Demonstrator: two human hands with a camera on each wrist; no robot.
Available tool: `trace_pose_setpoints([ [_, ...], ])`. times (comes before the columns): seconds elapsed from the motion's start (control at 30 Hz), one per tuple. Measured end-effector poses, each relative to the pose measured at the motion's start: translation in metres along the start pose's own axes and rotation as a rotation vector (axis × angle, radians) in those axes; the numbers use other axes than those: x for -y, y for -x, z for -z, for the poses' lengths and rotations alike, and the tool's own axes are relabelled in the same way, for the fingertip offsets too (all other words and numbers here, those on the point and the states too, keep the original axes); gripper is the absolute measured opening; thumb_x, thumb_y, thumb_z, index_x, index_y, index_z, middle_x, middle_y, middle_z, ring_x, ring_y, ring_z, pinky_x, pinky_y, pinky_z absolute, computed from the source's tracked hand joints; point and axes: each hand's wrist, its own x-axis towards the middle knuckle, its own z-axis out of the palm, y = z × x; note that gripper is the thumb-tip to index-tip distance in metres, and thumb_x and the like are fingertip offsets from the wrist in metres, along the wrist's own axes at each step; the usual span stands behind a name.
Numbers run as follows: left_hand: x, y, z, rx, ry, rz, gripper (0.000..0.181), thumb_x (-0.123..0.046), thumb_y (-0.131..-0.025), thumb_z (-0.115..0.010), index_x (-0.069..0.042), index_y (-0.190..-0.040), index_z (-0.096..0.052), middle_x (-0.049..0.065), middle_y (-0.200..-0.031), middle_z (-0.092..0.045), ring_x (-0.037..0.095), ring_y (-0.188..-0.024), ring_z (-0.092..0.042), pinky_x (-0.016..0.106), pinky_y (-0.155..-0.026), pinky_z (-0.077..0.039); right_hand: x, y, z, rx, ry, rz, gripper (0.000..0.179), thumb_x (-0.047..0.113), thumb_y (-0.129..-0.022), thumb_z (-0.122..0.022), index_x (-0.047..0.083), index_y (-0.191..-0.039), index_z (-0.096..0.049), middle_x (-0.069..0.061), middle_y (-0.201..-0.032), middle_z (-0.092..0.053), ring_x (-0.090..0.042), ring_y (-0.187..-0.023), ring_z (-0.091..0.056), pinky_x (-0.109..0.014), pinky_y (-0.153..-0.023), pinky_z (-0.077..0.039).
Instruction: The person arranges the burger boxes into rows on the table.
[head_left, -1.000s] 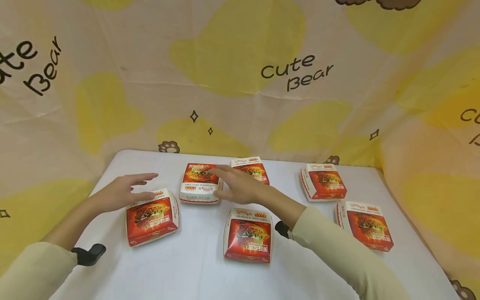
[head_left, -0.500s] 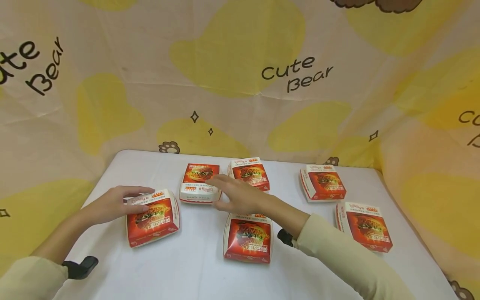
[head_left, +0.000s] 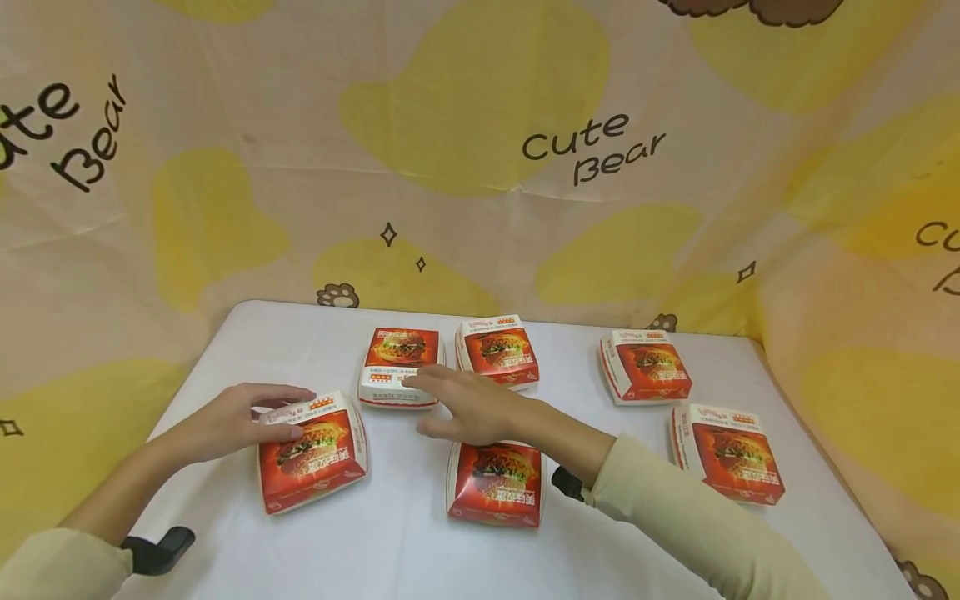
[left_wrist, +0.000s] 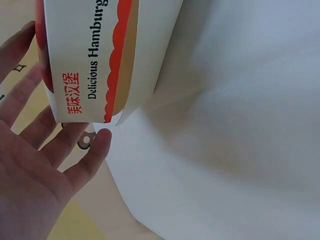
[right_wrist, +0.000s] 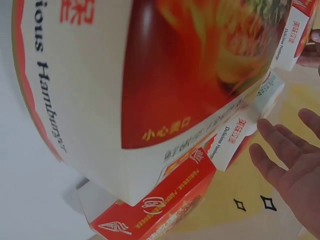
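My left hand (head_left: 225, 421) grips the far left corner of a red and white hamburger box (head_left: 317, 458), thumb over the lid and fingers along its far side. In the left wrist view, the lettered side of this box (left_wrist: 80, 55) stands beside the spread fingers. My right hand (head_left: 474, 406) hovers with loosely bent fingers and holds nothing. Its fingertips overlap the front of the back-left hamburger box (head_left: 401, 348), whose print faces the other way. Below its palm lies the front middle hamburger box (head_left: 495, 492), its far edge hidden by the hand.
Behind my right hand sits another hamburger box (head_left: 501, 352). Two more stand on the right, one hamburger box (head_left: 651, 367) behind the other hamburger box (head_left: 735, 454). All rest on a white-covered table (head_left: 390, 542) before a patterned cloth backdrop (head_left: 465, 167).
My left hand has come down onto the left box and taken hold; the box has shifted slightly right and toward me. My right hand has drifted a little nearer to me.
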Motion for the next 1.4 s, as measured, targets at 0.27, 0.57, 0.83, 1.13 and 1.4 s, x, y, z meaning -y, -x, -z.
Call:
trace_pose_setpoints([
  [0.27,-0.008,-0.002,-0.007,0.012,0.000,0.006,0.054,-0.037,-0.085,-0.078,-0.008,-0.128,-0.064,0.014,-0.121,-0.066,0.034,-0.109,-0.060,0.048,-0.083,-0.056,0.004,0.000,-0.004,0.008,0.031,-0.007,0.062,0.041,-0.097,-0.062,0.022,-0.152,-0.040,-0.005,-0.157,-0.037,-0.024,-0.140,-0.041,-0.048,-0.110,-0.038],
  [0.57,-0.014,-0.004,-0.015,0.030,0.010,0.007,0.054,-0.039,-0.084,-0.079,-0.009,-0.126,-0.064,0.008,-0.119,-0.066,0.029,-0.108,-0.060,0.042,-0.082,-0.054,0.011,0.003,-0.005,0.002,0.043,0.000,0.062,0.041,-0.097,-0.062,0.022,-0.153,-0.040,-0.005,-0.157,-0.036,-0.026,-0.136,-0.046,-0.048,-0.109,-0.040],
  [0.83,-0.020,-0.007,-0.020,0.049,0.012,-0.009,0.055,-0.042,-0.083,-0.079,-0.010,-0.125,-0.064,0.004,-0.117,-0.066,0.025,-0.106,-0.060,0.042,-0.084,-0.053,0.019,0.004,-0.007,0.026,-0.002,0.102,0.062,0.037,-0.098,-0.061,0.020,-0.153,-0.039,-0.002,-0.154,-0.041,-0.020,-0.135,-0.047,-0.044,-0.107,-0.042],
  [1.13,-0.031,-0.010,-0.027,0.039,-0.003,-0.011,0.057,-0.044,-0.083,-0.079,-0.008,-0.124,-0.063,0.006,-0.116,-0.066,0.026,-0.103,-0.061,0.039,-0.079,-0.053,0.023,0.001,-0.012,0.081,-0.022,0.060,0.065,0.039,-0.097,-0.063,0.021,-0.154,-0.037,-0.001,-0.155,-0.040,-0.016,-0.140,-0.040,-0.041,-0.108,-0.042],
  [1.4,-0.037,-0.012,-0.029,0.045,-0.017,-0.036,0.054,-0.046,-0.082,-0.078,-0.011,-0.120,-0.064,0.002,-0.112,-0.067,0.024,-0.101,-0.061,0.041,-0.080,-0.052,0.024,0.000,-0.020,0.125,-0.002,0.074,0.060,0.038,-0.097,-0.063,0.021,-0.151,-0.043,0.000,-0.154,-0.042,-0.014,-0.139,-0.041,-0.039,-0.107,-0.042],
])
